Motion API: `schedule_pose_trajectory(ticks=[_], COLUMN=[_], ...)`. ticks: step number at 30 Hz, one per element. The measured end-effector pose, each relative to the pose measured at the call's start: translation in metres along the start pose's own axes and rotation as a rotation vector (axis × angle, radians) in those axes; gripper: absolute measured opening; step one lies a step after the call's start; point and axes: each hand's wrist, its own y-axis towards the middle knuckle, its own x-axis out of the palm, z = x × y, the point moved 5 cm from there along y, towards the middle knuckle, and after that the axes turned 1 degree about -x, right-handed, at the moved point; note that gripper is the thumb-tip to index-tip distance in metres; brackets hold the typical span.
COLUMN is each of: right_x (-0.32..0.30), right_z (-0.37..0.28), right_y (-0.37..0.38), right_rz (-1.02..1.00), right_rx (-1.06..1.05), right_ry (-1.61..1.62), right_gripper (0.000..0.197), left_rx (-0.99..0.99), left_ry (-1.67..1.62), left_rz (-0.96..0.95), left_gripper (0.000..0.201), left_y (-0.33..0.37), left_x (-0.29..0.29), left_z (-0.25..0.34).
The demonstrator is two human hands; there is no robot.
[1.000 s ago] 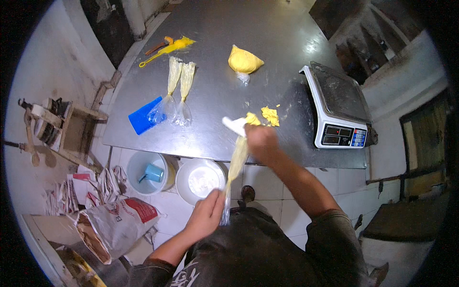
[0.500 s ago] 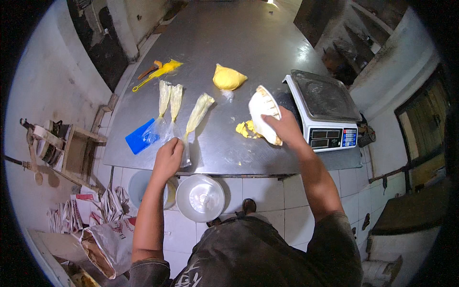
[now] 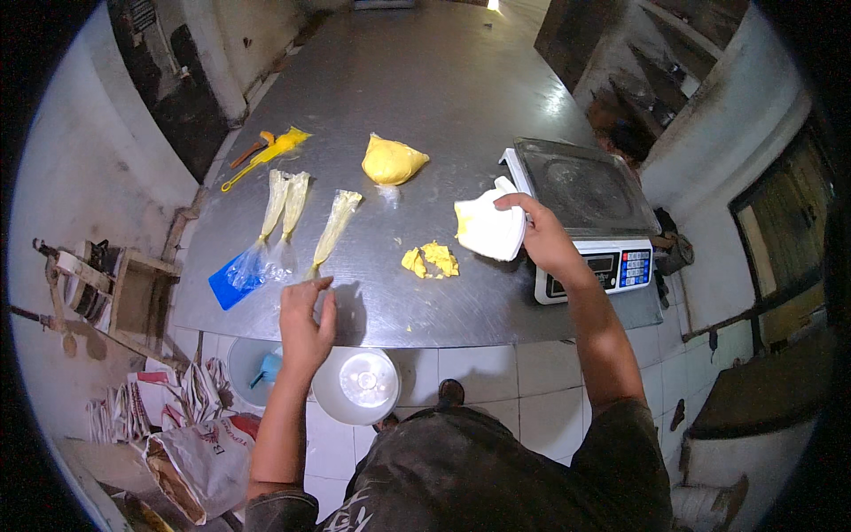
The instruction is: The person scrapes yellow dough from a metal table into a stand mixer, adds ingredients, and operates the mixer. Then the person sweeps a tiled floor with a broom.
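Note:
My right hand (image 3: 537,232) grips a white, curved piece of plastic (image 3: 490,227) with yellow smears on its left edge, held beside the scale. Crumbled yellow lumps (image 3: 440,258), like butter or margarine, lie on the metal table to its left. My left hand (image 3: 306,324) is over the table's front edge, thumb and fingers apart, with its fingertips by the narrow end of a yellow-streaked clear plastic bag (image 3: 338,226). Two similar pinched bags (image 3: 279,206) lie further left, partly over a blue flat scraper (image 3: 234,280). A full bag of yellow paste (image 3: 394,160) sits beyond.
A digital scale (image 3: 581,191) stands at the table's right. A yellow spatula (image 3: 273,156) and a brown-handled tool lie at the left on the steel table (image 3: 417,80). Below the front edge are a pale basin (image 3: 356,387) and a bucket. Paper sacks (image 3: 206,465) are at lower left.
My right hand has turned the white plastic piece and drawn it right, away from the yellow lumps. My left hand's fingers have come apart at the bag's end. The view has shifted slightly.

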Motion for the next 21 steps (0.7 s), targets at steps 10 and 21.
schedule_pose_trajectory(ticks=[10, 21], right_x=[0.012, 0.042], right_z=[0.024, 0.075], right_y=[0.03, 0.027], right_rz=[0.11, 0.1], right_rx=[-0.004, 0.27], right_ry=[-0.659, -0.679], right_gripper=[0.052, 0.034], left_rx=[-0.318, -0.366], left_ry=[-0.271, -0.261], left_rz=[-0.208, -0.42], left_gripper=[0.031, 0.067], left_y=[-0.01, 0.006], left_x=[0.051, 0.13], left_z=[0.003, 0.007])
